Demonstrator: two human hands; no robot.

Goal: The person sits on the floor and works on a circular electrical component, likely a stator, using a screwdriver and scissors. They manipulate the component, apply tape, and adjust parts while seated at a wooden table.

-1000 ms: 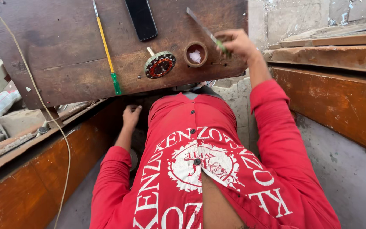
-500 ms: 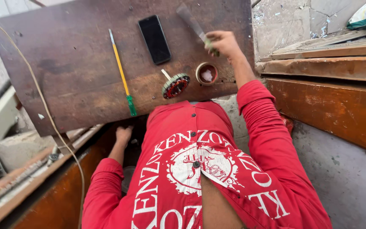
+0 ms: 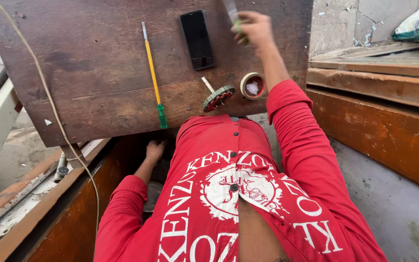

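Reaching up over the dark wooden bench [image 3: 98, 92], the right hand [image 3: 254, 28] has its grip closed round a green-handled tool [image 3: 233, 17], blade pointing away. Near it sit a black phone [image 3: 197, 40], a tape roll [image 3: 252, 86] and a small motor rotor [image 3: 217, 97]. Left hand [image 3: 154, 150] is down under the bench edge; can't tell what its grip has.

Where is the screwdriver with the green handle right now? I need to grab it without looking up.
In the head view the screwdriver lies on the dark wooden board, left of the black phone, its green handle at the board's near edge, above the left hand.
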